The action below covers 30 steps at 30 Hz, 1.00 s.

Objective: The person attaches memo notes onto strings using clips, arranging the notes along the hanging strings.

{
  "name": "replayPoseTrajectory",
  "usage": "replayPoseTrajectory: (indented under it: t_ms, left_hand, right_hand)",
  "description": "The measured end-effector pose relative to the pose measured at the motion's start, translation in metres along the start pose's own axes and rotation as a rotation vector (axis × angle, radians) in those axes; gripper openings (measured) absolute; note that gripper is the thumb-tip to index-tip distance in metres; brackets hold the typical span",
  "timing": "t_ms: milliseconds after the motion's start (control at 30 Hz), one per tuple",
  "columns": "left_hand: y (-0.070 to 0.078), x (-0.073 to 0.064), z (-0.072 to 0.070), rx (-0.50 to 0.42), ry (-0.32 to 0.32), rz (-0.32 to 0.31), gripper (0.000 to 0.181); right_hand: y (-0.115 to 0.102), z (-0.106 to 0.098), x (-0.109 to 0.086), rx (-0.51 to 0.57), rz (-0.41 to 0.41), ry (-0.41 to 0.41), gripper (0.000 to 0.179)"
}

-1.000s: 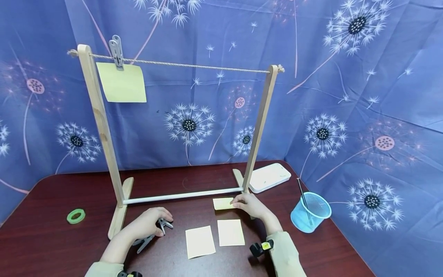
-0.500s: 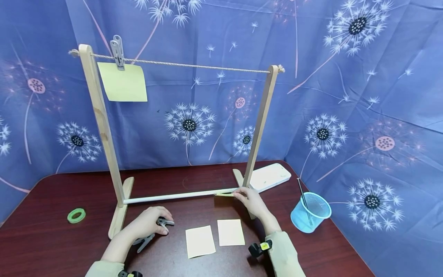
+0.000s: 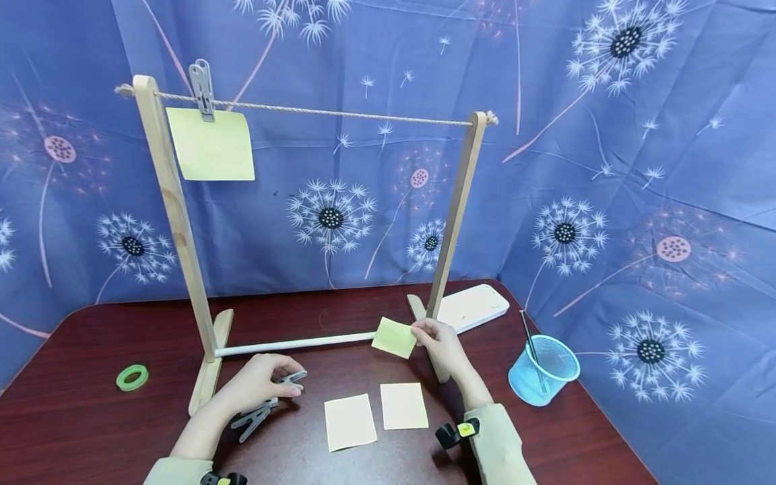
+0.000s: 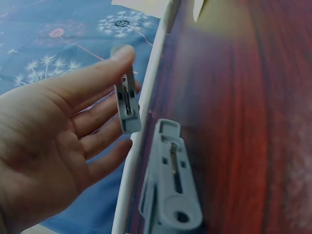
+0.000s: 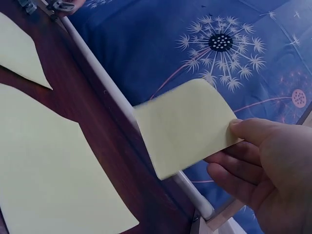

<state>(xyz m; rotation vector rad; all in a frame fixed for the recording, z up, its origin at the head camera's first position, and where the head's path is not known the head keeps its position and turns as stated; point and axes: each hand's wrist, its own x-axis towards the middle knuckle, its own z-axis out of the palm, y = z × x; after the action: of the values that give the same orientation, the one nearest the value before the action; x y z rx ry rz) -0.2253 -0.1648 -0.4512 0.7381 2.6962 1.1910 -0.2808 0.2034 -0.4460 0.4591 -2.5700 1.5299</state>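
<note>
My right hand (image 3: pixel 441 347) pinches a yellow sticky note (image 5: pixel 187 129) by its edge between thumb and fingers, raised and tilted in front of the white crossbar. In my left hand (image 3: pixel 257 384) a grey clothespin (image 4: pixel 127 105) is held between thumb and fingers. Below that hand another grey clothespin (image 4: pixel 178 195) lies on the table. Two more pale yellow notes, a left one (image 3: pixel 350 423) and a right one (image 3: pixel 404 406), lie flat side by side between my arms. At the rope's left end, a clothespin (image 3: pixel 202 87) clips a hanging yellow note (image 3: pixel 211 148).
A wooden frame (image 3: pixel 176 209) stands across the table, with a rope (image 3: pixel 339 113) along its top and a white crossbar (image 3: pixel 297 344) low down. Green tape (image 3: pixel 132 378) lies at left. A blue mesh cup (image 3: pixel 545 377) and a white tray (image 3: pixel 473 308) are at right.
My right hand has lifted the note from the table and turned its face toward the head camera. The left hand has risen slightly, its clothespin now farther from the one on the table.
</note>
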Motion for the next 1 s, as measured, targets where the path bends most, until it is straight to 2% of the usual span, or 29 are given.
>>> replayPoseTrajectory:
  t_ms: [100, 267, 500, 667, 900, 1000]
  left_hand:
    - [0.004, 0.0, -0.002, -0.004, 0.016, 0.002, 0.034]
    - [0.006, -0.002, -0.003, -0.018, 0.019, -0.027, 0.043]
    - [0.005, -0.004, -0.003, -0.06, 0.026, -0.072, 0.043]
    - [0.007, -0.004, -0.002, -0.078, 0.067, -0.082, 0.036]
    - [0.009, 0.0, 0.001, -0.12, 0.148, -0.17, 0.033]
    - [0.01, 0.001, 0.001, -0.128, 0.164, -0.177, 0.035]
  right_hand:
    - [-0.01, -0.001, -0.002, 0.055, 0.018, -0.048, 0.021]
    - [-0.025, -0.003, -0.005, 0.075, 0.024, -0.132, 0.021]
    - [0.009, 0.005, 0.003, 0.149, 0.048, -0.156, 0.026]
    - [0.013, 0.007, 0.002, 0.182, 0.018, -0.193, 0.028]
    - [0.011, 0.007, 0.001, 0.166, 0.021, -0.228, 0.026]
    - [0.011, 0.007, 0.0, 0.164, 0.021, -0.228, 0.024]
